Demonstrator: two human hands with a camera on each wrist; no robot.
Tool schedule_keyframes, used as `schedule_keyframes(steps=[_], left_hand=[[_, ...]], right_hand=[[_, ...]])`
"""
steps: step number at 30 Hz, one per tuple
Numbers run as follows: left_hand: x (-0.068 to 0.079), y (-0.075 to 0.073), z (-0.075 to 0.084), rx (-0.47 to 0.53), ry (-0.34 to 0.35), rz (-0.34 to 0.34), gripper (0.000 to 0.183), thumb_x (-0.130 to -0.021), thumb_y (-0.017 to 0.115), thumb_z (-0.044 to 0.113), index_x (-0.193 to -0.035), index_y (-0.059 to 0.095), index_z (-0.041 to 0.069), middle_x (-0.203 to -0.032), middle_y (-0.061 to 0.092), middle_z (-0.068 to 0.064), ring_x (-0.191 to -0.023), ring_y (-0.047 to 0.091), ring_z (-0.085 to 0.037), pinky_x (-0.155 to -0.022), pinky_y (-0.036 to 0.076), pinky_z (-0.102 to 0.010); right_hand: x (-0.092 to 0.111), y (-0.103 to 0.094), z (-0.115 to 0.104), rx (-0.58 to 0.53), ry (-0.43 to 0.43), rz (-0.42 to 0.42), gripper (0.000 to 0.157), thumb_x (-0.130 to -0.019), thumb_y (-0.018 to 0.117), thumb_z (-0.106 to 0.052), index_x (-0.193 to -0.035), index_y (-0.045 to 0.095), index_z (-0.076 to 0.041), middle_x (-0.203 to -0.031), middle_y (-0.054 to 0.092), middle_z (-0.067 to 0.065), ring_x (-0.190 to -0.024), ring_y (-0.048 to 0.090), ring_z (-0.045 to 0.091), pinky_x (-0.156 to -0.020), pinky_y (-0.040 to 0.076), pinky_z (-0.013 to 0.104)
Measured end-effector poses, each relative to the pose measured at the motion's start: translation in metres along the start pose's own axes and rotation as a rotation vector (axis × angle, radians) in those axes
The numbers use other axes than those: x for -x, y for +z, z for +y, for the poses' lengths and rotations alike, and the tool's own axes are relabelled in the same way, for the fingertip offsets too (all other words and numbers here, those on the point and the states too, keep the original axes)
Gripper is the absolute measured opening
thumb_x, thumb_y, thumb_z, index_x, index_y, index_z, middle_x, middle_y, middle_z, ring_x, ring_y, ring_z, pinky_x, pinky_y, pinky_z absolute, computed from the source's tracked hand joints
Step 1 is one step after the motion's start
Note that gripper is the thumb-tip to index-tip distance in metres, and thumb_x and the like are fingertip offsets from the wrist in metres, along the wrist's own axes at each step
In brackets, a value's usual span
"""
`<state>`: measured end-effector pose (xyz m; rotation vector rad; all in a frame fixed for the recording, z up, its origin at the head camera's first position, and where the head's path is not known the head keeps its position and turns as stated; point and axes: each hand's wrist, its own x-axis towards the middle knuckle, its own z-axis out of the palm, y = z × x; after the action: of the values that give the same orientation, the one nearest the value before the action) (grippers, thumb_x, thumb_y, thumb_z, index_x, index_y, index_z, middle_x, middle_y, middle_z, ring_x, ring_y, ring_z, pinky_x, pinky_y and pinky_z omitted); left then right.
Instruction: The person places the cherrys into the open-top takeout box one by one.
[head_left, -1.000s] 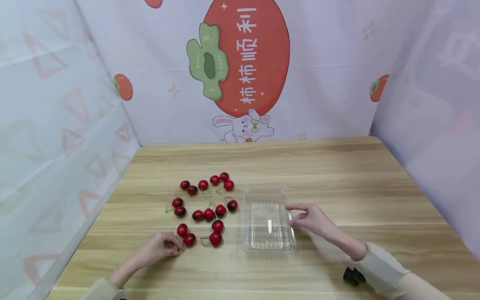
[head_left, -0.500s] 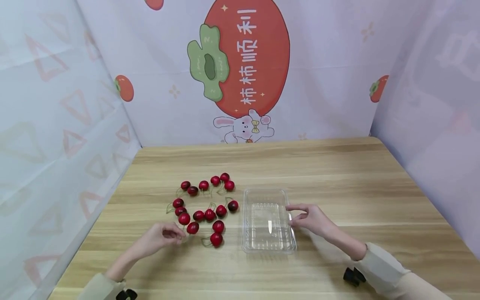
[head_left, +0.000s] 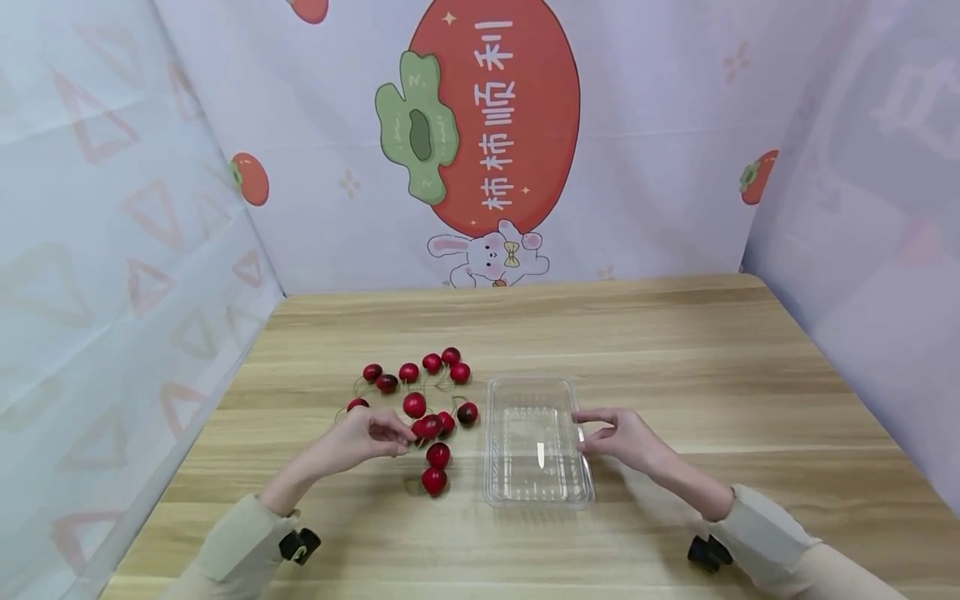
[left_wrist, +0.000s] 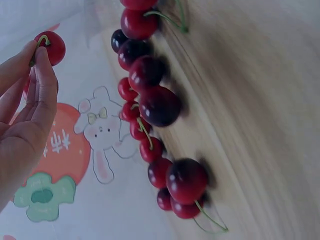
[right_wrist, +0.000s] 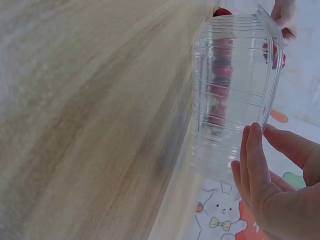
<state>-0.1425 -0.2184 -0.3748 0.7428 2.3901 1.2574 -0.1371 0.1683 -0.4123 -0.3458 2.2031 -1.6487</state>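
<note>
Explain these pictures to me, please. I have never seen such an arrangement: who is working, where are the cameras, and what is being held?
There is no machine here, only a person's left hand and right hand, both bare. The wide view comes from a camera on the head, looking forward and down. The two smaller views come from the wrists, so they appear turned sideways.

On the wooden table stands a clear plastic box. To its left lie loose red cherries. The left hand has a pair of cherries in its grip, held up by the stem. The right hand touches the box's rim. In the right wrist view, you see cherries through the box's clear wall.
</note>
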Motion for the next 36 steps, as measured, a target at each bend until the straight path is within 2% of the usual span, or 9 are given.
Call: schedule_keyframes(steps=[5,15,18,22,29,36], left_hand=[[-0.019,0.006,0.011,-0.015,0.014,-0.027,0.016,-0.080,0.064,0.011,-0.094,0.066,0.004,-0.088,0.064,-0.005,-0.078,0.059,-0.007,-0.069,0.050,-0.023],[-0.057,0.015,0.025,-0.008,0.004,-0.075,0.015,-0.080,0.064,0.008,-0.093,0.066,0.001,-0.089,0.065,-0.010,-0.076,0.059,-0.009,-0.069,0.048,-0.022],[-0.064,0.017,0.027,-0.006,-0.011,-0.080,0.018,-0.080,0.064,0.010,-0.096,0.065,0.000,-0.091,0.066,-0.012,-0.076,0.060,-0.011,-0.069,0.049,-0.023],[-0.071,0.019,0.028,-0.012,-0.020,-0.088,0.019,-0.081,0.063,0.010,-0.097,0.065,0.002,-0.093,0.066,-0.009,-0.077,0.060,-0.010,-0.069,0.049,-0.024],[-0.082,0.023,0.029,-0.007,-0.031,-0.095,0.021,-0.080,0.064,0.011,-0.098,0.065,0.000,-0.090,0.067,-0.003,-0.077,0.061,-0.009,-0.070,0.049,-0.023],[-0.091,0.025,0.028,-0.023,-0.045,-0.090,0.021,-0.079,0.065,0.012,-0.096,0.066,0.000,-0.087,0.067,-0.003,-0.076,0.060,-0.009,-0.070,0.048,-0.024]], right_hand=[[0.001,0.000,0.000,-0.002,0.010,0.000,0.050,-0.079,0.062,-0.003,-0.121,0.043,0.015,-0.114,0.052,0.030,-0.083,0.063,0.030,-0.075,0.050,0.028],[0.000,-0.001,-0.002,0.009,0.009,-0.004,0.050,-0.079,0.062,-0.004,-0.121,0.042,0.015,-0.101,0.060,0.026,-0.081,0.064,0.028,-0.076,0.049,0.030],[-0.001,-0.001,0.000,0.008,0.013,-0.003,0.051,-0.078,0.063,-0.004,-0.121,0.043,0.014,-0.105,0.058,0.027,-0.080,0.064,0.027,-0.076,0.049,0.030],[-0.003,-0.001,0.002,0.009,0.021,0.001,0.052,-0.078,0.064,-0.004,-0.121,0.043,0.014,-0.108,0.056,0.028,-0.080,0.064,0.026,-0.076,0.049,0.030],[-0.003,0.000,0.000,0.009,0.012,0.001,0.051,-0.078,0.063,-0.003,-0.121,0.043,0.015,-0.103,0.058,0.028,-0.080,0.064,0.028,-0.074,0.050,0.029],[-0.002,0.000,0.000,0.009,0.023,0.005,0.050,-0.078,0.063,-0.003,-0.121,0.043,0.014,-0.103,0.058,0.028,-0.078,0.064,0.024,-0.074,0.050,0.028]])
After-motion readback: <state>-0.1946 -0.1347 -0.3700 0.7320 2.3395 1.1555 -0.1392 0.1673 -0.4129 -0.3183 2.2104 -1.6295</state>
